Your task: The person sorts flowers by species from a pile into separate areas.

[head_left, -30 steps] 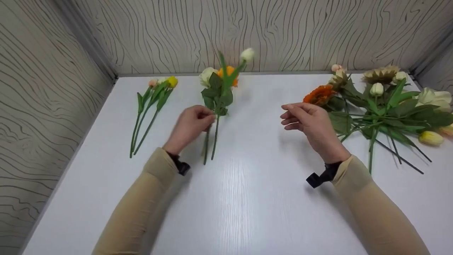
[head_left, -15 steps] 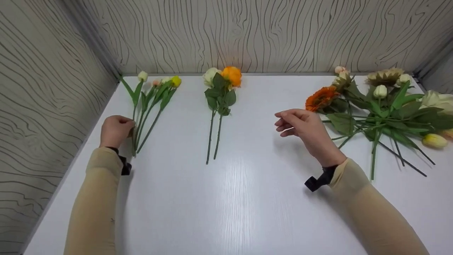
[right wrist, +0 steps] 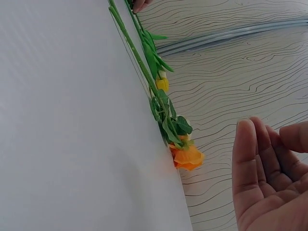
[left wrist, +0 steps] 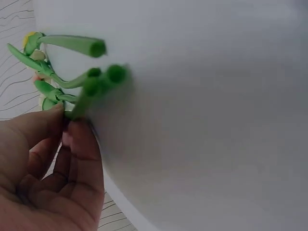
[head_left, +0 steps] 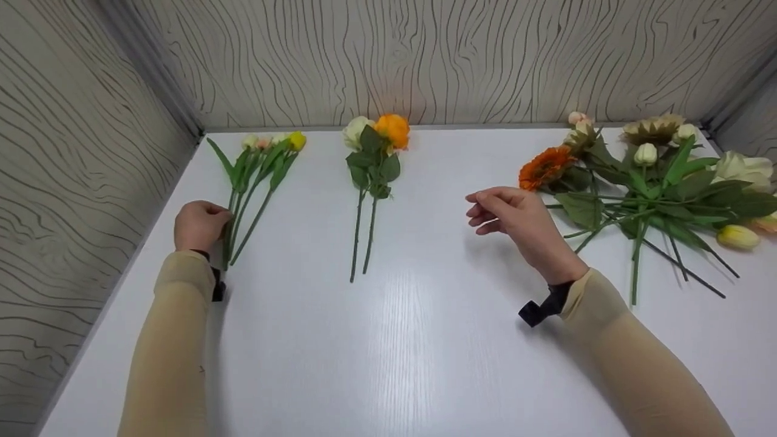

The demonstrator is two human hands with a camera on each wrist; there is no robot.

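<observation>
At the left of the table, my left hand (head_left: 199, 226) pinches the green stem of a white tulip (head_left: 249, 141) between thumb and fingertips. This tulip lies beside a small bunch that includes a yellow tulip (head_left: 297, 141) and a pink tulip (head_left: 263, 144). In the left wrist view the thumb and forefinger meet on the stem (left wrist: 83, 102), close to the other stem ends. My right hand (head_left: 516, 221) hovers over the table with loosely bent fingers and holds nothing. Close to it lies an orange gerbera-like flower (head_left: 545, 168).
A white rose (head_left: 357, 132) and an orange flower (head_left: 393, 130) lie side by side at the middle back. On the right is a mixed heap of flowers, including a white tulip (head_left: 646, 154) and a yellow tulip (head_left: 738, 237). Patterned panels (head_left: 388, 60) border the table (head_left: 400, 340).
My left hand has carried the white tulip from over the middle flowers leftward to the tulip bunch, and its head has come down among the others. My right hand has shifted slightly left.
</observation>
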